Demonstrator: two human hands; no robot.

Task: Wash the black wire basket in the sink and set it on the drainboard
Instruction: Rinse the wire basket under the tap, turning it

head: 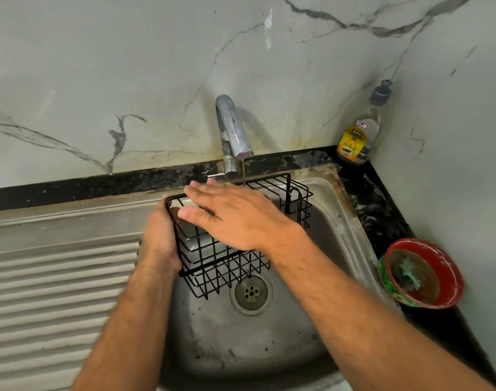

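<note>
The black wire basket [293,194] hangs over the steel sink [269,348], tilted, under the tap [234,131]. A thin stream of water runs from the spout onto the basket's far rim. My left hand [159,235] grips the basket's left end from outside, fingers curled round the wires. My right hand [232,215] lies flat across the basket's top with straight fingers that reach toward the tap's lever. The ribbed drainboard [57,292] lies to the left of the sink.
A dishwash gel bottle [359,128] stands in the back right corner on the black counter. A red and green bowl [423,273] with a green scrubber sits at the sink's right edge. The drain [251,292] is below the basket.
</note>
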